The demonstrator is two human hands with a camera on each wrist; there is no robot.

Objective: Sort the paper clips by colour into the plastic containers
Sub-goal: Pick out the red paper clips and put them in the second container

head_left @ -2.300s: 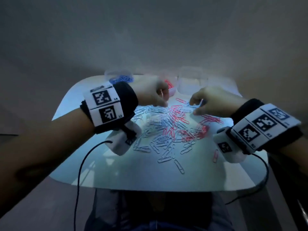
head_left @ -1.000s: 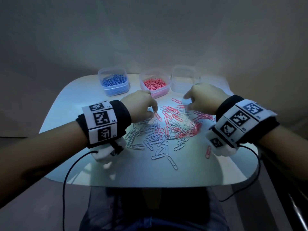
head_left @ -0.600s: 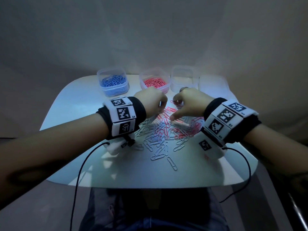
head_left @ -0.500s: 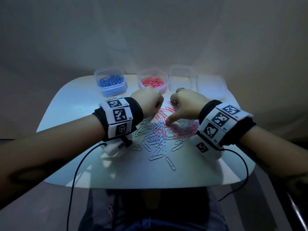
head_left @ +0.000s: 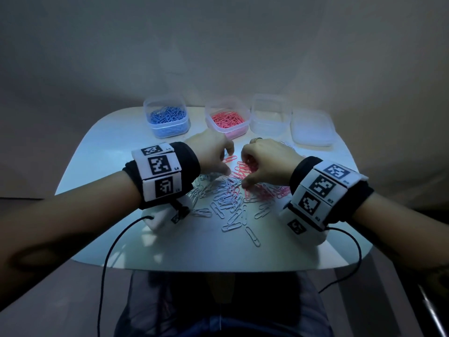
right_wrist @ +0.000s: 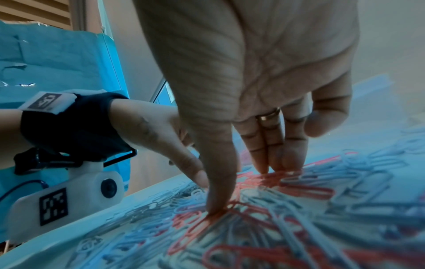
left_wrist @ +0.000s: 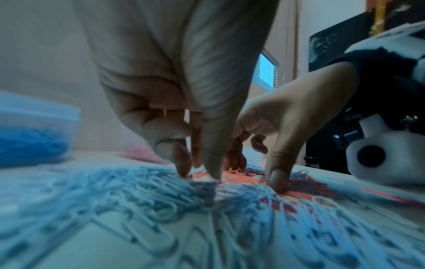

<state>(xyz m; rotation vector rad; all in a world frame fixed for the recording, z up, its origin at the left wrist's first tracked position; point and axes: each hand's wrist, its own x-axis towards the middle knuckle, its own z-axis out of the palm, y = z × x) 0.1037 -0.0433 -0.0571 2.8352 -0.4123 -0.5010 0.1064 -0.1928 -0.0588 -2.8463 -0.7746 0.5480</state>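
Observation:
A mixed pile of white and pink paper clips [head_left: 230,198] lies in the middle of the white table [head_left: 116,152]. At the back stand a container of blue clips [head_left: 166,119], a container of pink clips [head_left: 227,121] and an empty clear container [head_left: 269,115]. My left hand [head_left: 227,164] reaches down into the pile's far side; in the left wrist view its thumb and forefinger tips [left_wrist: 184,169] close together on clips, colour unclear. My right hand [head_left: 245,171] sits beside it, thumb [right_wrist: 216,207] pressing a pink clip, straight fingers [right_wrist: 276,163] touching the pile.
A flat clear lid [head_left: 312,128] lies at the back right. Loose white clips [head_left: 252,237] trail toward the table's near edge. Black cables [head_left: 109,249] hang from both wrist cameras over the front edge. A plain wall rises behind the table.
The left hand came back from the pink container to the pile. The right hand shifted left from the pile's right side, and both hands now meet at its far centre.

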